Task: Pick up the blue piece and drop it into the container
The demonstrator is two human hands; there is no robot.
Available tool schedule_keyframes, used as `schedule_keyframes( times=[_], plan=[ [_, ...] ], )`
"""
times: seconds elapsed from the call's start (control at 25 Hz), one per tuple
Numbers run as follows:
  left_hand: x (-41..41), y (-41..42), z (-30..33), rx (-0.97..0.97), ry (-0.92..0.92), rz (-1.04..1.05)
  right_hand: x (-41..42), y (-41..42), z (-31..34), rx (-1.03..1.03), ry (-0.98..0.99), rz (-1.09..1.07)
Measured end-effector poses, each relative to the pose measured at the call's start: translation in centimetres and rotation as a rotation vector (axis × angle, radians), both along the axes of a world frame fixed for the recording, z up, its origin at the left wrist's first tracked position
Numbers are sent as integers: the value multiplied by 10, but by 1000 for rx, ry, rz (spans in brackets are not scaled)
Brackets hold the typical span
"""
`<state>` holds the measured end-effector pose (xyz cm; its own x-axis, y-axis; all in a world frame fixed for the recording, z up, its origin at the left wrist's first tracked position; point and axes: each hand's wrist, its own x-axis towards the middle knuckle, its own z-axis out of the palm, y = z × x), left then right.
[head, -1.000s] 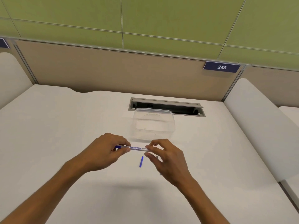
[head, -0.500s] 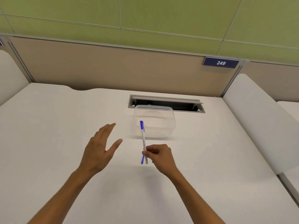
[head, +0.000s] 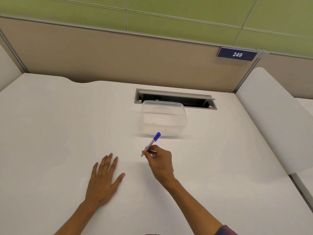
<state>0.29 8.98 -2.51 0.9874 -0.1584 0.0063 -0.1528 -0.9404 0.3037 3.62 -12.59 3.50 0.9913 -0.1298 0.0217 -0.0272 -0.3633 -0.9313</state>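
Right hand (head: 158,162) pinching a capped pen (head: 151,143) above the desk (head: 50,124); left hand (head: 103,178) lying flat, fingers straight, holding nothing.

The pen was a slim white barrel with a blue cap, tilted up and away, its cap end near the front wall of the clear tub (head: 164,117). The grip sat low on the barrel, so the pen could probably pivot or slip from the fingertips; a nudge might also slide the light tub toward the cable slot (head: 174,98). A small blue bit showed under the fingers, too hidden to identify.
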Motion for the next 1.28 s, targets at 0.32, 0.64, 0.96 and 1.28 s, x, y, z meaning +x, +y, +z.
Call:
schedule_keyframes(
  times=[0.32, 0.64, 0.96, 1.28],
  plan=[
    [1, 1, -2, -20, -33, 5, -8, 9, -33, -424, 50, 159],
    [-2, 0, -2, -25, -52, 11, 0, 2, -29, -434, 49, 179],
    [-2, 1, -3, -25, -54, 12, 9, -14, -9, -357, -44, 151],
    [-3, 1, -4, -27, -55, 19, 22, -24, 12, -288, -76, 168]
  ],
)
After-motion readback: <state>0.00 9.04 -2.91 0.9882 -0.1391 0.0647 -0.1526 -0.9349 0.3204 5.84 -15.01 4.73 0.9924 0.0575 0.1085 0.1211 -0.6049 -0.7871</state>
